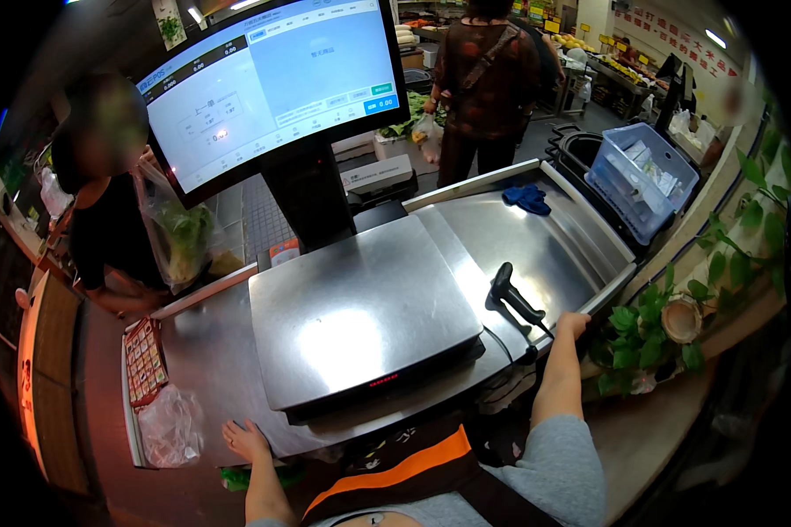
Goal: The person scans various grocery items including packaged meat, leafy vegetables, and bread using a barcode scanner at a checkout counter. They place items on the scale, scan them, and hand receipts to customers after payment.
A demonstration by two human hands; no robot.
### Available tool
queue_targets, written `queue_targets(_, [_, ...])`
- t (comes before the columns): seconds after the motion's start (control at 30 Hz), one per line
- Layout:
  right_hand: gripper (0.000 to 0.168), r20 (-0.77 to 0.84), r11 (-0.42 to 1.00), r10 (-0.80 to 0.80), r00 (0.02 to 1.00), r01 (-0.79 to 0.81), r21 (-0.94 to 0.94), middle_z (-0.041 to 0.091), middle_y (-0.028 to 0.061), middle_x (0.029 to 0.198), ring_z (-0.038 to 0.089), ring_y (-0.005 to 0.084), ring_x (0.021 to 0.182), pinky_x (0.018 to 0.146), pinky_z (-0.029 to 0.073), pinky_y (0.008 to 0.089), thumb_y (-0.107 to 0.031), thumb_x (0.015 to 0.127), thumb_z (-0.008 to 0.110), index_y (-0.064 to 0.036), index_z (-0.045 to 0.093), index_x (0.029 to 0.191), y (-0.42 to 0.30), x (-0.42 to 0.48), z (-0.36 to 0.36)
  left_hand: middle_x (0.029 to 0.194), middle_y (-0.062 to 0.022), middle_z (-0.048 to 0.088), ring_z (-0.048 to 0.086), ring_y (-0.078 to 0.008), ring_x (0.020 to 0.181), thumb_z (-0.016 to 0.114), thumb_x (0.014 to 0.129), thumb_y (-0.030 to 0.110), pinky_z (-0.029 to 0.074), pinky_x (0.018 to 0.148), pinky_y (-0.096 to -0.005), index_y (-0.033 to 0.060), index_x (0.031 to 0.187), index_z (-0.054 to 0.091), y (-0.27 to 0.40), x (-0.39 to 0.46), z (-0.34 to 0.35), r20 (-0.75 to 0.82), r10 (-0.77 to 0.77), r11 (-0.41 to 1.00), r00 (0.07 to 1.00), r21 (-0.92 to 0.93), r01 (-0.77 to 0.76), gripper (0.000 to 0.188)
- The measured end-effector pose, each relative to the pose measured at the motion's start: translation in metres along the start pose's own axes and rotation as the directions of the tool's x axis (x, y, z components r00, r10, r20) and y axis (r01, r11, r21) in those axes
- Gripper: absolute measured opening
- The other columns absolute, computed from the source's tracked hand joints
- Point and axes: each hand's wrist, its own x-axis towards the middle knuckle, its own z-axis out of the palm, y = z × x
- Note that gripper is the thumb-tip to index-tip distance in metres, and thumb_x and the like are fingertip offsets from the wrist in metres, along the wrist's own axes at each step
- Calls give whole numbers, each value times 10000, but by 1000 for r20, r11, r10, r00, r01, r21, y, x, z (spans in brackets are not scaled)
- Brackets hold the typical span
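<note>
My left hand [245,440] lies flat on the stainless-steel counter [204,369] near its front edge, fingers spread and nothing in them. At the right, my right hand [572,324] rests on the counter's raised rim; its fingers are too small to tell how far they close. Between my hands sits a weighing scale [362,296] with a bare steel platter and a lit red display. A black handheld barcode scanner [514,296] lies nearest my right hand, its cable running toward me. To the left of my left hand is a crumpled clear plastic bag [170,425].
A POS touchscreen [270,85] rises behind the scale. A printed card [145,362] lies at the counter's left end, blue gloves [526,199] at the far right. Beyond stand a blue plastic crate [639,178], a customer [481,85], and another person [109,217] beside bagged greens [184,240].
</note>
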Motion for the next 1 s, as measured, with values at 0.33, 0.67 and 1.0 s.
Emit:
queue_targets(0.33, [401,-3,999,-24,1000,24,22,464,248,1175,512,396,1039,846,448,449,-107,802,488,-17,355,1169,6,9,6,1282,-185,397,346,-328,1203,533,823,298,286,989,-430,7,1180,432,-2,1,3,-1,3,1000,1000,31,-2,472])
queue_targets(0.67, [393,-4,999,-39,999,39,18,468,264,1161,512,403,1036,839,451,460,-107,799,489,-9,361,1157,10,12,4,1289,-182,395,342,-317,1210,531,820,283,276,998,-414,2,1189,433,4,1,-4,25,3,1000,1000,-2,-3,474])
queue_targets(1.0, [440,9,1000,-14,1000,14,10,442,253,1184,502,406,1047,851,443,461,-107,790,515,-25,336,1183,1,-1,2,1295,-164,399,337,-297,1224,500,847,312,283,994,-407,11,1207,432,3,0,-9,50,-16,999,999,40,14,474])
